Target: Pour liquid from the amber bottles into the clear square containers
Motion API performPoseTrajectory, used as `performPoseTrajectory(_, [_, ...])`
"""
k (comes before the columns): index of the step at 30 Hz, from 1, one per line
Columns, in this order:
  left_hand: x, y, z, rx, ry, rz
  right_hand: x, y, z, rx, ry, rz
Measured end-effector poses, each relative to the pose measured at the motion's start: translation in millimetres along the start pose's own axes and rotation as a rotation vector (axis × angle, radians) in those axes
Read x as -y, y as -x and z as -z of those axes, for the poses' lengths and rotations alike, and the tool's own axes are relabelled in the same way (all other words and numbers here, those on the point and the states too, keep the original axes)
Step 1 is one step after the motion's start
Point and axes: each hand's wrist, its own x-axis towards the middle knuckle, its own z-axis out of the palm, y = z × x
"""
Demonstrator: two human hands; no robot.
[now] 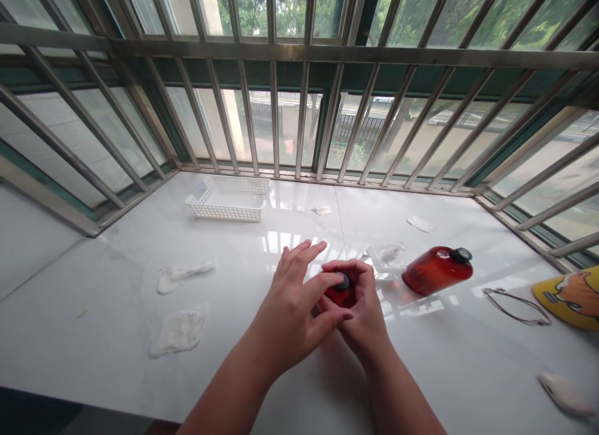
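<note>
Near the middle of the white surface, my right hand (367, 310) is wrapped round a small dark red bottle (345, 298), which is mostly hidden by fingers. My left hand (292, 298) reaches over from the left, its index finger and thumb at the black cap (344, 282) and its other fingers stretched away. Right of my hands, a larger amber-red bottle (433, 273) with a black cap lies on its side. Beside it, just past my right fingertips, sits a clear plastic tray (386, 259).
A white perforated basket (227, 207) stands at the back left. Crumpled white tissues (178, 332) lie at left, with small scraps farther back. At right are a cord loop (517, 307), a yellow printed object (568, 298) and a pale rounded object (566, 394). Metal window bars (304, 53) enclose the surface.
</note>
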Motion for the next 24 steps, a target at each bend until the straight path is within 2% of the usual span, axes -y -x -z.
performPoseTrajectory(4, [-2.9, -0.4, 3.4, -0.070, 0.156, 0.037, -1.3, -0.5, 0.6, -0.011, 0.006, -0.020])
performPoseTrajectory(10, [-1.2, -2.0, -0.7, 0.095, 0.016, 0.048, -2.5, -0.8, 0.8, -0.028, -0.003, -0.033])
performPoseTrajectory(14, [-1.8, 0.2, -5.0, 0.051, 0.119, 0.099, -0.3, -1.2, -0.7, -0.020, -0.028, -0.030])
performPoseTrajectory(20, [-2.3, -0.1, -5.2, 0.074, 0.079, 0.043, 0.3, -1.4, 0.3, -0.020, -0.013, -0.043])
performPoseTrajectory(24, [-2.2, -0.3, -5.4, 0.040, 0.154, 0.104, 0.0, -1.3, 0.7, -0.021, -0.013, -0.045])
